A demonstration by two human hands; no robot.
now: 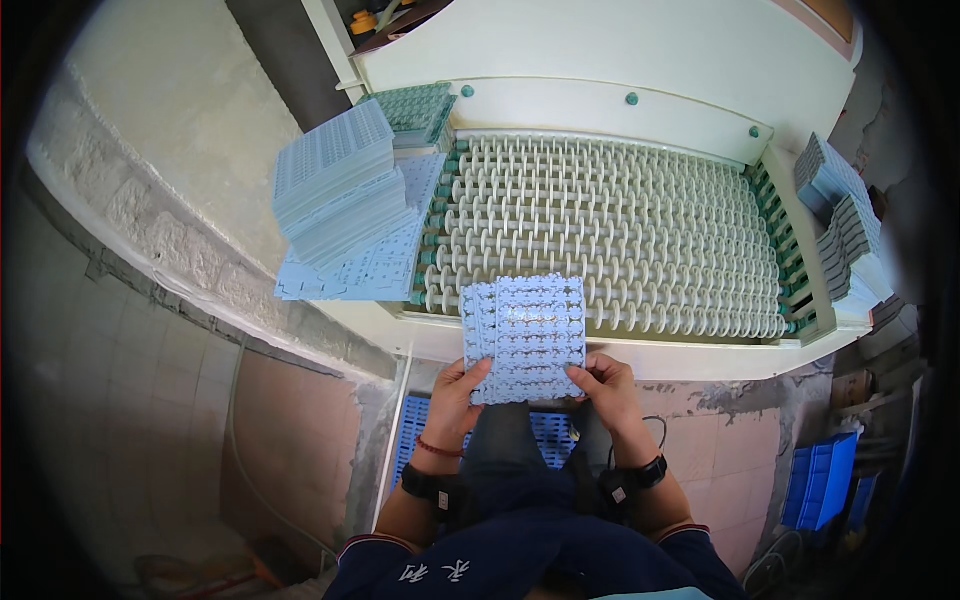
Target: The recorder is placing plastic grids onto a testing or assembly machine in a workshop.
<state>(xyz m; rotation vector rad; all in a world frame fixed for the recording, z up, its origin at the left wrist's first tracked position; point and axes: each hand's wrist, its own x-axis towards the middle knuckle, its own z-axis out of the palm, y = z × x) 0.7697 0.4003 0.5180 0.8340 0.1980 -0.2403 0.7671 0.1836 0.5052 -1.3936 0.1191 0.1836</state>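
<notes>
Gripping pale-blue perforated sheets (540,340) between left hand (457,398) and right hand (612,390), near the white roller bed (610,230).

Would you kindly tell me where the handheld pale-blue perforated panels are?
In the head view, the panels are just below centre, between the left hand and right hand, by the roller conveyor's near edge.

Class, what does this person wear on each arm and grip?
Left grip and right grip are ungloved. A red bracelet circles the left wrist; each forearm has a black strap with a pale tag. Navy short sleeves have reddish trim.
</notes>
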